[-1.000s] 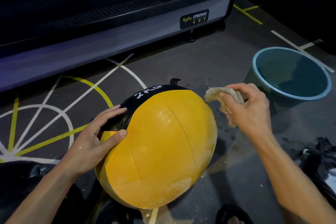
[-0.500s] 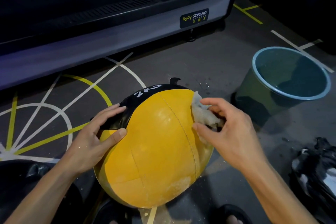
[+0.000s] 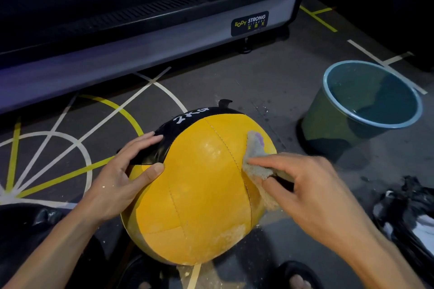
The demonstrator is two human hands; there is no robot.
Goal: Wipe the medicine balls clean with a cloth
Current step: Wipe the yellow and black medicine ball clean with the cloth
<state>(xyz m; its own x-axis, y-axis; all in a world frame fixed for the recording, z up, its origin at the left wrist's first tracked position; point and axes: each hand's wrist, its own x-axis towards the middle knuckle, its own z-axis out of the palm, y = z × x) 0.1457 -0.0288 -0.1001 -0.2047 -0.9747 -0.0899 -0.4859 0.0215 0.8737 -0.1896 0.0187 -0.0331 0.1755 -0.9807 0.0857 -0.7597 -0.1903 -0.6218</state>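
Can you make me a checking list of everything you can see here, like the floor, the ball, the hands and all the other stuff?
Surface: grey floor with white and yellow lines, wet spots.
Job's things: yellow medicine ball marked 2KG, whitish patches low down; cloth on its right side.
Clutter: black bag.
Grippers: left hand steadies ball; right hand presses cloth.
Cables: nothing seen.
Surroundings: blue bucket of water, Body Strong machine.
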